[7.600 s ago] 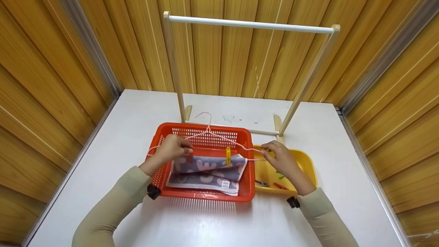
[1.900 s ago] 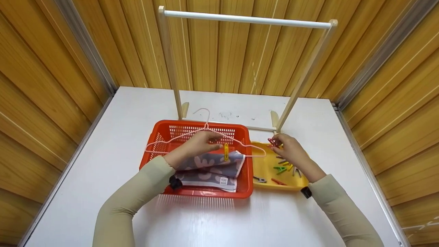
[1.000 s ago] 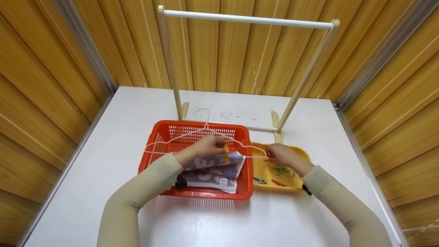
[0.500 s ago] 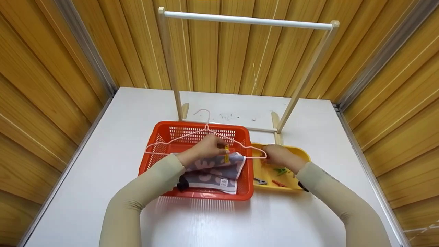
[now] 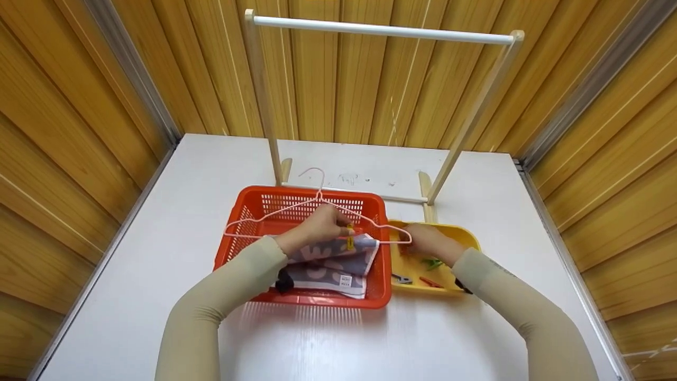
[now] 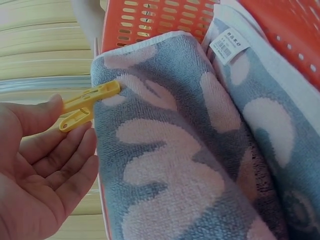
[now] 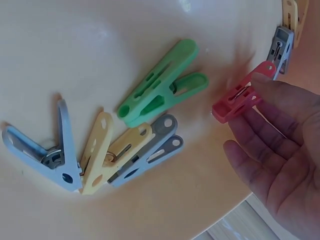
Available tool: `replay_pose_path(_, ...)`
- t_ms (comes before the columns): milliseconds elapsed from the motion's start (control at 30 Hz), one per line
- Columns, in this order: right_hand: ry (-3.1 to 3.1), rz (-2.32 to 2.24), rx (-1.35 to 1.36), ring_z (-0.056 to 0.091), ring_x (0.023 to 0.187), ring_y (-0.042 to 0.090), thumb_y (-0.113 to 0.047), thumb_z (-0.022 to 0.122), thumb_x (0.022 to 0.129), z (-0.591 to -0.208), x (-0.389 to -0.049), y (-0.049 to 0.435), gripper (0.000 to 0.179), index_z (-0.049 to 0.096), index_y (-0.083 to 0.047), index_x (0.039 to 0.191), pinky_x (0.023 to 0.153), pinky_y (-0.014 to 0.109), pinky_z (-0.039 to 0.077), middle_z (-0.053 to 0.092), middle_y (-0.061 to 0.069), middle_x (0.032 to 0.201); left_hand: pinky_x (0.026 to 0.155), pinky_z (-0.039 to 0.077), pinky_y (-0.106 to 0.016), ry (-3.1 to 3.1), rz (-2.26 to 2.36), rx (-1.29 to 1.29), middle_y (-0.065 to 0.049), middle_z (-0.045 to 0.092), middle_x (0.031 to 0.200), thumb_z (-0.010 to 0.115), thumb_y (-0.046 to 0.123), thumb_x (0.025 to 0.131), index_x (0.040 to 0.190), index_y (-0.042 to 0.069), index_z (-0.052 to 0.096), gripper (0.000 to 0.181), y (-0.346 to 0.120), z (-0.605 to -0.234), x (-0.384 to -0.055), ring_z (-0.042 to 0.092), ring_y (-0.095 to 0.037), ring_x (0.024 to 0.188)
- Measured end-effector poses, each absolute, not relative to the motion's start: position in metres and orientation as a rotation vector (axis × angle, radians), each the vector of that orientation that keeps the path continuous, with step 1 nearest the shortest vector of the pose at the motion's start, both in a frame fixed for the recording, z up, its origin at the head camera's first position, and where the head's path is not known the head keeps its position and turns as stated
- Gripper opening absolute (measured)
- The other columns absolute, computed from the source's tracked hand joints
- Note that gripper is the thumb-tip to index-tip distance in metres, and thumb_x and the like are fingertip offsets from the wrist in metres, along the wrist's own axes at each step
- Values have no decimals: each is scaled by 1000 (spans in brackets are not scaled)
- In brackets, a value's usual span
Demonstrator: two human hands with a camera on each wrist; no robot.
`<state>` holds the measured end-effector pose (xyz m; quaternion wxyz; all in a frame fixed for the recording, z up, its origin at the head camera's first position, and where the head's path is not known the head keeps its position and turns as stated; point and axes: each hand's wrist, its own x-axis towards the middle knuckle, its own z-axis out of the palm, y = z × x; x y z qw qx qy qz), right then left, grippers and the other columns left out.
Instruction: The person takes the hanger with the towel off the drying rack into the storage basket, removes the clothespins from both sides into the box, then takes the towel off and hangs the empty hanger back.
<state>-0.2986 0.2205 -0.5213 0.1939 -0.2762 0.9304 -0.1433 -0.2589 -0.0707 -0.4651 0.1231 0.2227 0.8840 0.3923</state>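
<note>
My left hand (image 5: 320, 225) pinches the handles of a yellow clothespin (image 5: 350, 242) between thumb and fingers. That clothespin grips the edge of a blue-grey towel (image 6: 165, 165) with pale pink shapes, beside the bottom bar of a pink hanger (image 5: 320, 196). The towel lies folded in a red basket (image 5: 317, 302), its white label showing. To the right, my right hand (image 5: 429, 241) reaches into the yellow tray (image 5: 412, 267). In the right wrist view its thumb and fingers pinch a red clothespin (image 7: 235, 102).
Green (image 7: 160, 85), light blue (image 7: 65, 145) and pale yellow (image 7: 95, 155) clothespins lie in the tray, with grey ones. Another red clothespin (image 5: 431, 282) lies near its front edge. A rack with a white rail (image 5: 381, 30) stands behind the basket.
My left hand has moved right from the towel's left part to the yellow clothespin. My right hand has left the hanger's end and lowered into the tray.
</note>
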Motion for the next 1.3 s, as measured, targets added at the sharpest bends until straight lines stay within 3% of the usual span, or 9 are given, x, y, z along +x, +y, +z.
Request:
replay_pose_path(167, 2630, -341, -759, 53, 73, 20, -7, 73, 91, -526, -300, 218, 4, 69, -7, 93, 72, 35, 50, 64, 6, 80, 51, 38, -15, 2603, 1153, 653, -20, 79, 95, 76, 10, 91, 102, -3, 80, 18, -71, -465, -258, 51, -5, 56)
replay_pose_path(567, 2653, -314, -760, 47, 66, 18, -6, 76, 86, -529, -300, 219, 11, 66, -7, 82, 61, 29, 40, 56, 2, 70, 54, 34, -12, 2723, 1166, 843, -18, 79, 86, 76, 5, 89, 89, -4, 81, 11, -69, -465, -256, 48, -4, 59)
replay_pose_path(800, 2603, -369, -705, 53, 72, 18, -4, 75, 88, -527, -300, 220, 7, 69, -8, 89, 67, 29, 45, 61, 3, 77, 51, 33, -12, 2729, 1178, 862, -19, 79, 85, 76, 6, 89, 89, -4, 81, 11, -68, -464, -255, 48, -3, 57)
replay_pose_path(933, 2581, -355, -793, 54, 74, 17, -5, 75, 89, -521, -301, 222, 5, 72, -8, 93, 75, 36, 53, 68, 4, 82, 52, 35, -12, 2734, 1181, 866, -19, 79, 86, 76, 4, 89, 89, -4, 81, 10, -68, -465, -255, 52, -5, 59)
replay_pose_path(1067, 2591, -332, -815, 56, 77, 19, -14, 79, 89, -511, -302, 224, 27, 71, -7, 114, 86, 46, 56, 71, 5, 86, 53, 37, -12, 2744, 1176, 875, -19, 79, 87, 76, 4, 89, 90, -4, 81, 9, -67, -465, -254, 55, -6, 61)
replay_pose_path(1167, 2633, -302, -851, 62, 82, 24, -15, 79, 89, -504, -302, 226, 37, 69, -3, 122, 88, 50, 57, 73, 10, 92, 54, 36, -12, 2751, 1169, 877, -19, 79, 87, 75, 4, 89, 90, -4, 81, 10, -66, -464, -254, 55, -7, 61)
replay_pose_path(1300, 2693, -239, -970, 68, 92, 33, -7, 77, 88, -494, -301, 229, 28, 70, 3, 113, 87, 51, 58, 73, 18, 101, 55, 36, -12, 2762, 1164, 873, -19, 79, 88, 75, 4, 89, 90, -4, 81, 10, -67, -464, -254, 55, -8, 62)
